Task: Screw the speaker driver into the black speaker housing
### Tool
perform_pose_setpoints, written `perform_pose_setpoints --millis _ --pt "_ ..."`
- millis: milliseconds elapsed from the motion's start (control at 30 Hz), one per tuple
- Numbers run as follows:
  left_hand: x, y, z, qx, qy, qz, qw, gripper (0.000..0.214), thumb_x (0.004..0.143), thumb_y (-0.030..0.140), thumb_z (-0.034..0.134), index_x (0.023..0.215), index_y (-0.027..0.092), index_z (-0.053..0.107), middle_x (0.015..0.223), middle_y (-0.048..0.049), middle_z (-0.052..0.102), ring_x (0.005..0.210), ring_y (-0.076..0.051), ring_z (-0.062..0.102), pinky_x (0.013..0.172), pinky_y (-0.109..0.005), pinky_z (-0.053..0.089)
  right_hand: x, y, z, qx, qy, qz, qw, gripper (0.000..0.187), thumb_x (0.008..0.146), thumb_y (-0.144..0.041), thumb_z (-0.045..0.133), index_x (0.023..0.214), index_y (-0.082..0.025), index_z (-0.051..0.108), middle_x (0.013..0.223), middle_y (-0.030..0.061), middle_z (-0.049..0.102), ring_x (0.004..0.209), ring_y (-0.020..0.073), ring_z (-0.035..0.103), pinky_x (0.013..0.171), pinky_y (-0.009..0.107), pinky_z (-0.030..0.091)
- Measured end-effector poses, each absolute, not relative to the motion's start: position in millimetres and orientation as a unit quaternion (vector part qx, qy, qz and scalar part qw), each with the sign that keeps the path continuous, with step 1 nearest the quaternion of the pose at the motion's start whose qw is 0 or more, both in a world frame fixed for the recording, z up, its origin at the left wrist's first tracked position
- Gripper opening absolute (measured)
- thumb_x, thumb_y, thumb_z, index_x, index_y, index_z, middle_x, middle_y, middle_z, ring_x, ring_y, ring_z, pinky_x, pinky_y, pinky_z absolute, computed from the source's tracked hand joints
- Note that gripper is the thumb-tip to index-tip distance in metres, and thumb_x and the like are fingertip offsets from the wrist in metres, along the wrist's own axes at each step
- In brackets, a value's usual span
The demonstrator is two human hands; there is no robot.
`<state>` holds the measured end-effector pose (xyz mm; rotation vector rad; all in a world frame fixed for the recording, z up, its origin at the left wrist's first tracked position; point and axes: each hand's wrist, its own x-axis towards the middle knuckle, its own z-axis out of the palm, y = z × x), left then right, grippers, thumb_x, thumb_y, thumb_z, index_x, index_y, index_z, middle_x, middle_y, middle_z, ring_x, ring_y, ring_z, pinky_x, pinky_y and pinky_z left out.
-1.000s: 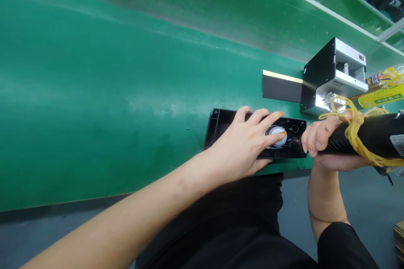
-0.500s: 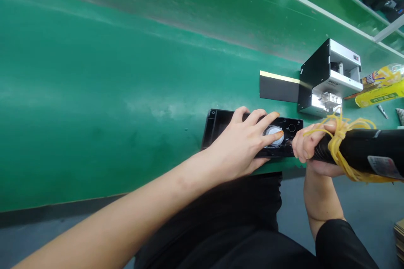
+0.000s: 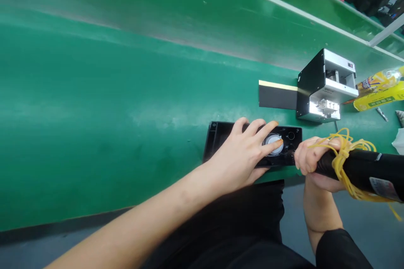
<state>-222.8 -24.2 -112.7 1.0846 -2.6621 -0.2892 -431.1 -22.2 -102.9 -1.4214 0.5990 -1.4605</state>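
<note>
A long black plastic housing lies on the green bench near its front edge. My left hand rests across it, gripping it with fingers spread over the top and the thumb along the near side. One fingertip presses on a round whitish disc set in the housing. My right hand is wrapped round a thick black electric screwdriver, bound with yellow bands. The screwdriver's front end points left at the right end of the housing. Its tip is too small to make out clearly.
Behind the hands stands a black and silver machine, with a black flat strip at its left. Yellow bottles or packs lie to its right, near a small pen-like item. A shelf rail crosses the back.
The camera view has shifted, so the bench and objects sit slightly lower in the picture. Both hands keep the same hold on the housing and the screwdriver.
</note>
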Motion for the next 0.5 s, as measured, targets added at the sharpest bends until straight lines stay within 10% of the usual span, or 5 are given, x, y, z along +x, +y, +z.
perform_pose_setpoints --millis 133,267,500 --pt "-221 -23 -115 0.379 -0.910 -0.084 0.147 0.065 0.078 0.047 0.084 0.138 0.034 0.063 0.160 -0.0116 0.047 0.135 -0.037 0.051 0.107 -0.057 0.040 -432 -26 -71 -0.553 0.183 -0.704 0.406 0.047 0.102 -0.058 0.048 0.131 -0.028 0.069 0.054 -0.0085 0.042 0.028 0.0096 0.031 0.028 0.022 0.036" --pt "-220 -23 -119 0.379 -0.907 -0.060 0.173 0.060 0.077 0.045 0.083 0.134 0.033 0.066 0.158 -0.0104 0.050 0.134 -0.035 0.052 0.105 -0.055 0.043 -467 -49 -26 -0.542 0.222 -0.776 0.235 0.027 0.090 -0.049 0.070 0.100 -0.024 0.074 0.055 -0.0101 0.040 0.027 0.0051 0.023 0.027 0.020 0.030" --pt "-223 -28 -124 0.385 -0.907 -0.007 0.168 0.042 0.087 0.037 0.066 0.128 0.029 0.069 0.156 -0.0136 0.052 0.131 -0.036 0.054 0.097 -0.059 0.047 -495 -118 -22 -0.490 0.355 -0.777 0.172 0.072 0.087 -0.091 0.038 0.072 -0.022 0.050 0.054 -0.0046 0.039 0.036 0.0110 0.040 0.034 0.024 0.031"
